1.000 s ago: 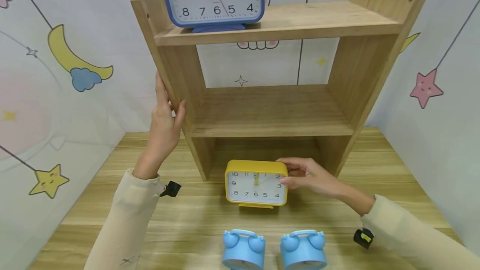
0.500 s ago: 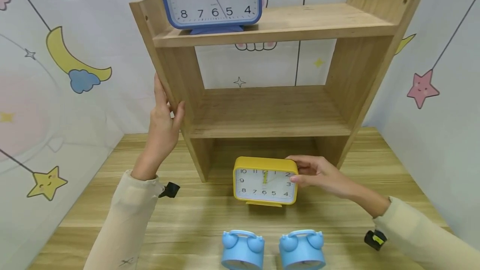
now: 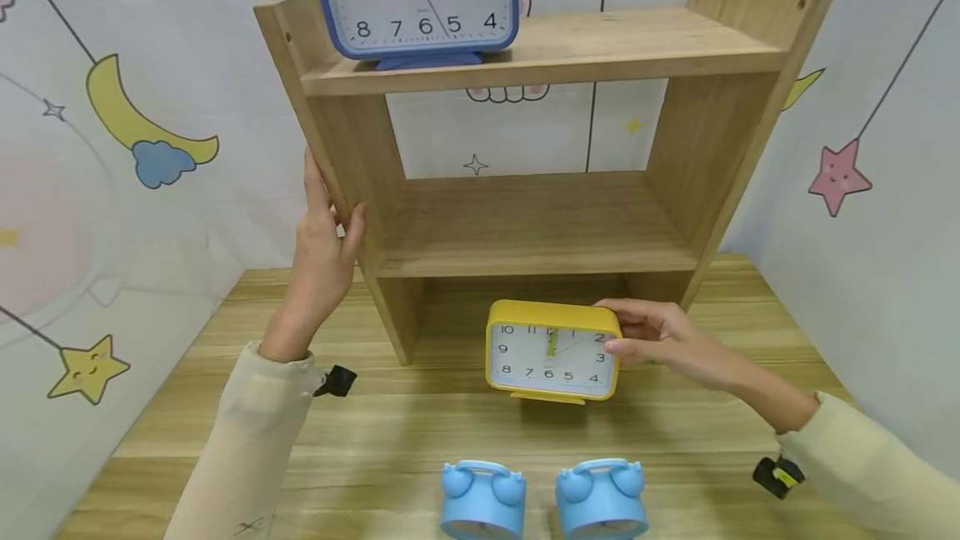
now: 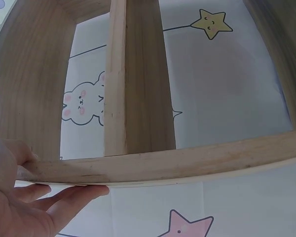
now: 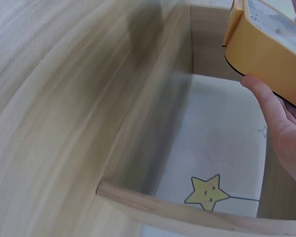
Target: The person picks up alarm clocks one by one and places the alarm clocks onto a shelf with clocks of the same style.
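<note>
A yellow rectangular clock point(image 3: 551, 361) point(image 5: 266, 57) hangs above the table, in front of the bottom compartment of a wooden shelf point(image 3: 540, 223). My right hand point(image 3: 667, 342) point(image 5: 286, 138) pinches it by its right end, thumb on the front rim and fingers behind. The clock leans slightly, its face toward the head camera. On the other side, my left hand point(image 3: 321, 257) point(image 4: 34, 210) grips the shelf's left side panel point(image 3: 362, 148), thumb at the inside and fingers along the outside. The shelf tilts out of square in the head view.
A larger blue clock point(image 3: 420, 11) stands at the left of the top board, its upper part cut off. Two light-blue twin-bell alarm clocks point(image 3: 483, 500) sit on the wood-grain table point(image 3: 390, 440) near the front. Printed curtains point(image 3: 885, 48) enclose the back and sides.
My right hand has carried the yellow clock to the right and slightly up, away from the bottom compartment's middle. The left hand keeps its place on the panel; the view has shifted slightly.
</note>
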{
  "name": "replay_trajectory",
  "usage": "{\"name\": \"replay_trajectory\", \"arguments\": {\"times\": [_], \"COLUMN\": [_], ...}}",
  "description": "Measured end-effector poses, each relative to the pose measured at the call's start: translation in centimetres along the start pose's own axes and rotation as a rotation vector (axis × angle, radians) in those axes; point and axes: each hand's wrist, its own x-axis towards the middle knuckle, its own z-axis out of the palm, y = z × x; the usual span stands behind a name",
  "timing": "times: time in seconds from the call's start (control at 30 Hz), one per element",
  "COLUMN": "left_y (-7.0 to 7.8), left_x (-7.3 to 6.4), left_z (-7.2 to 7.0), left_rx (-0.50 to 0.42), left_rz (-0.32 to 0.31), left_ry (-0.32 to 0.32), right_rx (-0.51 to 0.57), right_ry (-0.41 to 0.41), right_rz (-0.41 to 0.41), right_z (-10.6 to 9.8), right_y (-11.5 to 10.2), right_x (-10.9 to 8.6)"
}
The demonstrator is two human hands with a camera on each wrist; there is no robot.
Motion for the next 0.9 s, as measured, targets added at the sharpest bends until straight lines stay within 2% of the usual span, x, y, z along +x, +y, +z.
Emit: {"name": "replay_trajectory", "arguments": {"times": [0.27,0.63,0.9], "left_y": [-0.1,0.0,-0.1], "left_x": [-0.1,-0.1,-0.1], "left_z": [-0.1,0.0,0.0], "left_rx": [-0.003,0.004,0.002], "left_rz": [-0.006,0.001,0.001], "left_ry": [-0.001,0.002,0.001], "right_rx": [-0.046,-0.131,-0.138], "right_ry": [0.008,0.031,0.008], "right_rz": [0.006,-0.045,-0.088], "right_z": [-0.9,-2.2,-3.0], "right_y": [-1.2,-3.2,-4.9], "right_x": [-0.6,-1.0,-1.2]}}
